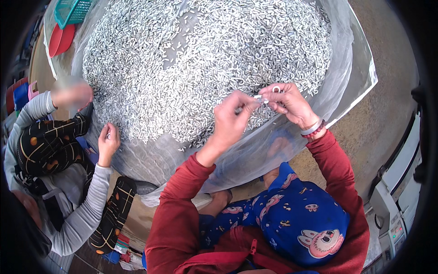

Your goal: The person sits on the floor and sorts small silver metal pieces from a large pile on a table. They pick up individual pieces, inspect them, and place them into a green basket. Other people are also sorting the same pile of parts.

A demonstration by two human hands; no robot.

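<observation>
My two hands meet above the near right side of a wide heap of small whitish-silver pieces (pixel 191 77), some oblong, some curved like hooks. My left hand (pixel 232 118), slightly blurred, is closed in a pinch, with its fingertips at a small white piece (pixel 259 97) between the hands. My right hand (pixel 292 105) is closed too and holds a white hook (pixel 276 88), whose curved end stands up above the fingers. Whether the small piece and the hook are joined, I cannot tell. A red bracelet (pixel 315 130) is on my right wrist.
The heap lies on a sheer mesh sheet (pixel 340 59) with raised edges. At the left a co-worker in grey sleeves (pixel 86 205) sits with a hand (pixel 108 142) at the heap's edge. A red scoop-like dish (pixel 61 40) and a green basket (pixel 70 13) stand far left; a machine (pixel 388 219) at right.
</observation>
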